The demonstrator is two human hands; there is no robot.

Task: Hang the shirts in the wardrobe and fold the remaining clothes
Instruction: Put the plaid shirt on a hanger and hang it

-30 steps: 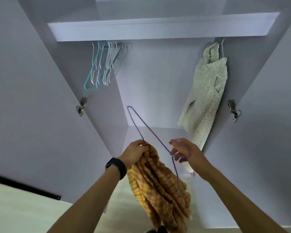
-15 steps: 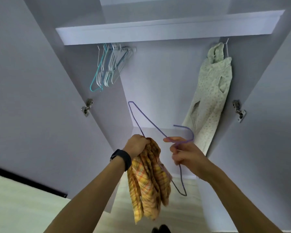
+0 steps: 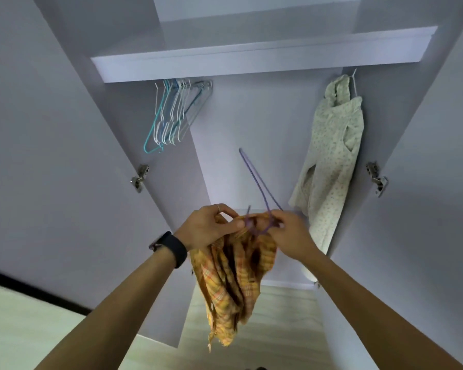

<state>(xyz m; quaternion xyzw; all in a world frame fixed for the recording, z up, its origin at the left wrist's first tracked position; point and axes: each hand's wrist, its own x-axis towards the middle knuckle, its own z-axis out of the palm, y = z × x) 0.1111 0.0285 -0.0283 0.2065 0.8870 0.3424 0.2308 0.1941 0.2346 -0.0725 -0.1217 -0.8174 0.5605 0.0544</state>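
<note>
Purple wire hanger [image 3: 254,178] between pinching right hand [image 3: 289,236] fingers, long axis up-left; yellow plaid shirt [image 3: 230,284] downward from gripping left hand [image 3: 209,228].

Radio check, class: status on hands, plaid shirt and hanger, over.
Left hand grips orange-yellow plaid shirt at top. Right hand pinches thin purple wire hanger at the shirt. Nothing seen in the way.

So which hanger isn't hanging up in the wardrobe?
The purple hanger, pinched in the right hand at the yellow plaid shirt. The teal and white hangers hang bunched under the shelf at upper left.
</note>
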